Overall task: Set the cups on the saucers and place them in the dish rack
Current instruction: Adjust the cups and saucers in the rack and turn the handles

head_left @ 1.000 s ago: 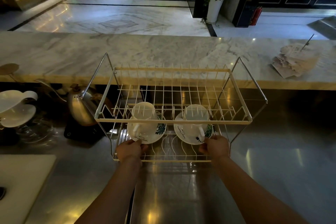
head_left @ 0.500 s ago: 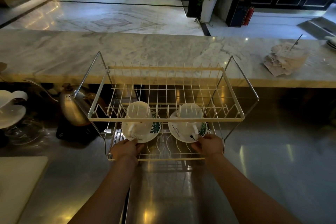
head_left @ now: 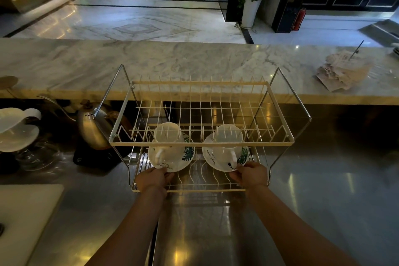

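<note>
While both arms reach forward, left hand [head_left: 153, 180] and right hand [head_left: 251, 173] pinch saucer rims (grips clamped).

A 2-tier wire dish rack [head_left: 200, 142] stands on a steel counter [head_left: 323, 201]. On its lower tier sit 2 white saucers, each carrying a white cup: left saucer [head_left: 172, 158] with left cup [head_left: 167, 136], right saucer [head_left: 224, 158] with right cup [head_left: 229, 137]. The left hand [head_left: 152, 180] grips the left saucer's near rim; the right hand [head_left: 251, 174] grips the right saucer's. A metal kettle [head_left: 92, 127] stands left of the rack.
</note>
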Demonstrator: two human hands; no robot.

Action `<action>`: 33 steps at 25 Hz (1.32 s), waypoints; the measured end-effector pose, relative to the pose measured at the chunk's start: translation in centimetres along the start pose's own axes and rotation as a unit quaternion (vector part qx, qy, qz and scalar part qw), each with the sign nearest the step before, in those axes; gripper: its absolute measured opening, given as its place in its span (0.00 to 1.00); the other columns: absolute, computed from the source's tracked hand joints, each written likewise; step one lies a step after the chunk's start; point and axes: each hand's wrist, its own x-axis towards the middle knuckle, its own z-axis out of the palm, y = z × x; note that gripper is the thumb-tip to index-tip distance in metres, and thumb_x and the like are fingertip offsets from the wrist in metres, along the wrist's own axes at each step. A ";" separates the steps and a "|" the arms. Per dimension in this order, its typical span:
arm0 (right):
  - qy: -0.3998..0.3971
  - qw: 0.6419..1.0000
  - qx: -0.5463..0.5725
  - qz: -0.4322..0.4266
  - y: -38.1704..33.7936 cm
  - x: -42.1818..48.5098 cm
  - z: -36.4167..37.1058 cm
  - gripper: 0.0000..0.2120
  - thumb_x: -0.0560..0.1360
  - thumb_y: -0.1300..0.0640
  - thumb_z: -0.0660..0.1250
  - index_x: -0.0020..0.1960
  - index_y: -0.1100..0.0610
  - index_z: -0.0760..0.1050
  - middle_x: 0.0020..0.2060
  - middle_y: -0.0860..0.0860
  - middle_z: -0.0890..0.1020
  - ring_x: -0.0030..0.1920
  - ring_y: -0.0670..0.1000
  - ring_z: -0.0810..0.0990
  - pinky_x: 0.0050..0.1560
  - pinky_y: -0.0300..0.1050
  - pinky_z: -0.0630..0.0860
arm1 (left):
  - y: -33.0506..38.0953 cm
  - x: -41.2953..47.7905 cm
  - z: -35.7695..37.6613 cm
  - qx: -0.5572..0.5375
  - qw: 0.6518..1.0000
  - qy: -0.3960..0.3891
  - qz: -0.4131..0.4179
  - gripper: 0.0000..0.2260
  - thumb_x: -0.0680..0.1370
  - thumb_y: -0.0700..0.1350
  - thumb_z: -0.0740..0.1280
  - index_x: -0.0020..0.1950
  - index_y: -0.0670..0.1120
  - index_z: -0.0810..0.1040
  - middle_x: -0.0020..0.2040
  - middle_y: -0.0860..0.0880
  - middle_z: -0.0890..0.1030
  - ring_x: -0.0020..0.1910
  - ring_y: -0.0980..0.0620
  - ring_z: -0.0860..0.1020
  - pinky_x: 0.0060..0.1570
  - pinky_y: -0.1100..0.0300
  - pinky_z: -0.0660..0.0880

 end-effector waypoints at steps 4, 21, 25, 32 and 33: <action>-0.006 1.000 -0.005 0.002 0.2 -0.1 0.2 0.08 0.76 0.71 0.67 0.53 0.61 0.77 0.38 0.54 0.82 0.37 0.54 0.84 0.41 0.49 0.85 | -0.2 0.0 -0.1 0.013 1.000 0.005 0.003 0.06 0.74 0.28 0.69 0.49 0.33 0.80 0.37 0.42 0.81 0.35 0.45 0.82 0.39 0.53 0.83; -0.021 1.000 -0.005 0.008 0.7 0.2 0.6 0.10 0.76 0.70 0.67 0.58 0.65 0.78 0.42 0.56 0.82 0.40 0.55 0.85 0.46 0.53 0.85 | -0.9 0.5 0.2 0.028 0.999 -0.017 -0.001 0.11 0.73 0.29 0.71 0.55 0.34 0.82 0.41 0.42 0.84 0.38 0.47 0.84 0.29 0.59 0.82; -0.024 1.000 0.014 0.009 0.8 0.1 0.6 0.10 0.77 0.69 0.67 0.57 0.64 0.77 0.43 0.57 0.83 0.39 0.55 0.85 0.45 0.54 0.85 | -1.1 0.7 0.1 0.026 0.999 -0.018 -0.005 0.13 0.74 0.30 0.71 0.58 0.34 0.81 0.49 0.38 0.84 0.40 0.45 0.85 0.33 0.57 0.82; -0.026 0.996 -0.062 -0.059 0.9 -2.4 -1.4 0.06 0.81 0.62 0.62 0.50 0.58 0.78 0.38 0.58 0.84 0.37 0.55 0.85 0.31 0.45 0.82 | -0.4 0.6 -1.5 0.073 0.995 -0.063 -0.008 0.10 0.75 0.33 0.71 0.57 0.35 0.80 0.42 0.37 0.84 0.35 0.43 0.83 0.34 0.53 0.82; -0.028 0.990 -0.089 -0.110 1.2 -2.9 -2.0 0.06 0.81 0.60 0.62 0.50 0.57 0.79 0.38 0.56 0.84 0.37 0.53 0.85 0.32 0.42 0.82 | -0.4 0.4 -1.9 0.093 0.994 -0.061 0.011 0.12 0.76 0.35 0.71 0.59 0.37 0.79 0.42 0.36 0.84 0.36 0.42 0.83 0.36 0.50 0.82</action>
